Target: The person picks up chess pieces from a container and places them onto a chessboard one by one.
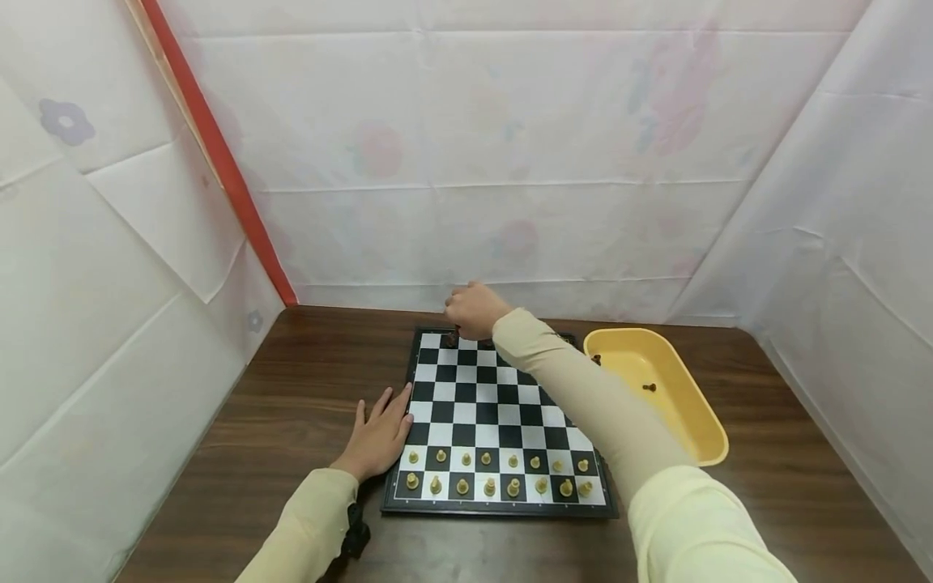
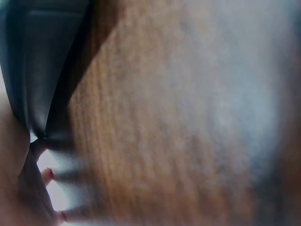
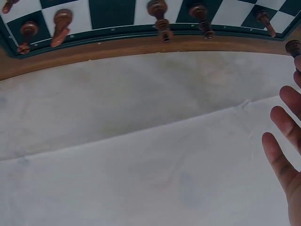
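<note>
A black-and-white chessboard (image 1: pixel 474 397) lies on a brown wooden table (image 1: pixel 291 389). Light pieces (image 1: pixel 488 474) fill its two near rows. My right hand (image 1: pixel 474 312) reaches over the board's far edge. Its curled finger and thumb seem to pinch a dark chess piece (image 3: pixel 294 47) just past the rim, while the other fingers (image 3: pixel 282 155) stay straight. Several dark pieces (image 3: pixel 160 14) stand along the far row. My left hand (image 1: pixel 379 433) rests flat on the table against the board's left edge; its fingers (image 2: pixel 47 176) show blurred in the left wrist view.
A yellow tray (image 1: pixel 700 413) stands to the right of the board with a couple of small dark pieces (image 1: pixel 648 387) in it. White sheeting (image 1: pixel 510 162) walls the table at the back and on both sides. A red strip (image 1: pixel 219 154) runs down the left corner.
</note>
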